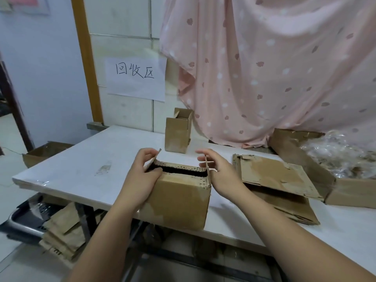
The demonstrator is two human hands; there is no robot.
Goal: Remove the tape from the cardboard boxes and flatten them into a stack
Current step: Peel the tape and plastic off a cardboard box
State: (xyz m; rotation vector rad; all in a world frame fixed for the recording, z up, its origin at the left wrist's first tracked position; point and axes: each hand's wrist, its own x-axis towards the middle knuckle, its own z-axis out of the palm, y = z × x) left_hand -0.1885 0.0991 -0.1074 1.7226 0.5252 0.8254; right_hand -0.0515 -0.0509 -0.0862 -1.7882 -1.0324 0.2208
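A brown cardboard box [179,202] stands at the near edge of the white table [81,169], its top flaps partly lifted and a dark gap showing inside. My left hand [142,176] grips the box's left top flap, thumb inside the gap. My right hand [219,171] holds the right end flap between its fingers. To the right lies a stack of flattened boxes [278,186]. A smaller upright open box [178,131] stands behind, near the wall.
A large open carton [305,155] at the right holds crumpled clear tape or plastic [341,157]. A pink spotted cloth [264,68] hangs behind. Flattened cardboard [63,237] and a dark crate sit on the floor at left; another box [42,151] stands beyond the table's left edge.
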